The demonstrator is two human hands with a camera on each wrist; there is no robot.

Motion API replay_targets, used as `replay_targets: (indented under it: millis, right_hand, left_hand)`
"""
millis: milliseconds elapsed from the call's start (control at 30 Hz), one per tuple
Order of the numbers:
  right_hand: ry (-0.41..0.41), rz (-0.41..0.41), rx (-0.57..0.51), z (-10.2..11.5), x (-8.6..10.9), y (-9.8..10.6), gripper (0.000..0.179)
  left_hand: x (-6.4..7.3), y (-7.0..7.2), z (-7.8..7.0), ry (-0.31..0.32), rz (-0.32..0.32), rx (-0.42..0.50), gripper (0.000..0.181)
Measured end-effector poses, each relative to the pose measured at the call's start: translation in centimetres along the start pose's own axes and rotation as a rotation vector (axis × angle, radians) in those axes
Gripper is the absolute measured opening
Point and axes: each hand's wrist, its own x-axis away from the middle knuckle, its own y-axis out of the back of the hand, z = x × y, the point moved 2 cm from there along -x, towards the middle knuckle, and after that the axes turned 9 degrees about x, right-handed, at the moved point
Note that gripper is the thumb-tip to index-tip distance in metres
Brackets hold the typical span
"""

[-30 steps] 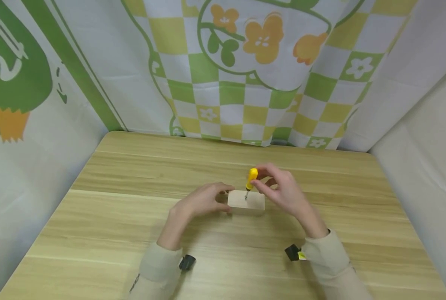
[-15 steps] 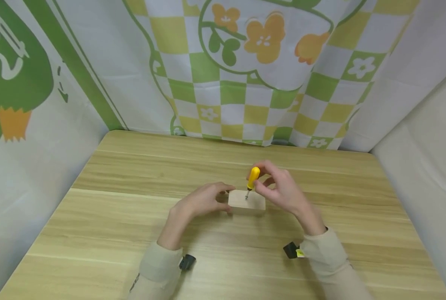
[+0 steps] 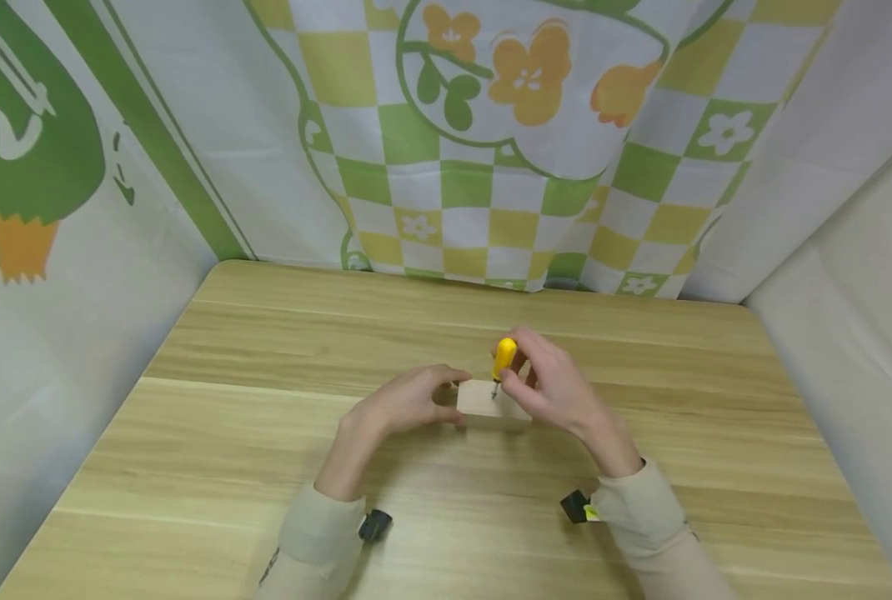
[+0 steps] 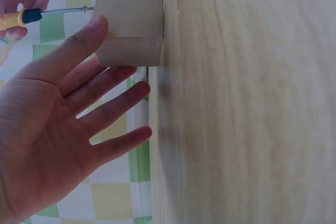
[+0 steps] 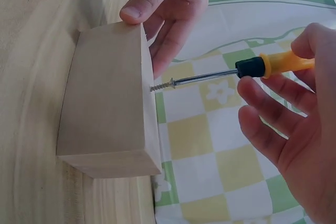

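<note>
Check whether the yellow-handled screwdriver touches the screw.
Touching: the right wrist view shows the yellow-handled screwdriver meeting the screw at its head, with no gap visible.

A table (image 3: 191,467) with a pale wood-grain top and rounded far corners fills the lower part of the head view. Along its far edge hangs a white cloth (image 3: 464,183) printed with green and yellow checks, small white flowers and larger orange blossoms (image 3: 532,75). The left wall (image 3: 146,275) is whitish fabric with a big green shape (image 3: 56,158), an orange jagged patch (image 3: 24,247) and a green band (image 3: 144,125). The right wall (image 3: 851,333) is mostly plain and creased. Light falls softly, leaving a faint sheen on the wood.
</note>
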Motion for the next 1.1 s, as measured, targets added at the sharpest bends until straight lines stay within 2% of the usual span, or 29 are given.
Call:
replay_targets:
  millis: [133, 333, 467, 633, 733, 833, 967, 1100]
  right_hand:
    - [-0.025, -0.030, -0.011, 0.0, 0.0, -0.2, 0.012]
    - [-0.060, -0.123, -0.041, -0.1, 0.1, -0.3, 0.030]
    - [-0.041, -0.135, -0.011, 0.1, -0.2, -0.2, 0.023]
    - [0.022, -0.072, -0.037, 0.4, -0.5, 0.1, 0.013]
    - [0.095, 0.006, -0.096, 0.4, -0.6, 0.5, 0.010]
    - [0.133, 0.085, -0.179, 0.2, -0.8, 0.7, 0.010]
    - [0.081, 0.142, -0.208, -0.2, -0.9, 0.8, 0.010]
    - [0.014, 0.114, -0.112, -0.3, -0.7, 0.6, 0.008]
  left_hand:
    - [0.0, -0.1, 0.1, 0.003, 0.004, -0.011, 0.059]
    - [-0.1, -0.1, 0.1, 0.008, 0.003, -0.033, 0.060]
    - [-0.1, -0.1, 0.1, 0.010, 0.002, -0.025, 0.061]
    - [-0.1, -0.1, 0.0, -0.021, 0.011, -0.039, 0.058]
    - [-0.1, -0.1, -0.1, -0.063, 0.035, -0.059, 0.055]
    - [0.0, 0.0, -0.3, -0.058, 0.043, -0.070, 0.054]
    - [0.2, 0.2, -0.3, -0.025, 0.040, -0.066, 0.057]
    - [0.1, 0.1, -0.4, -0.026, 0.045, -0.039, 0.056]
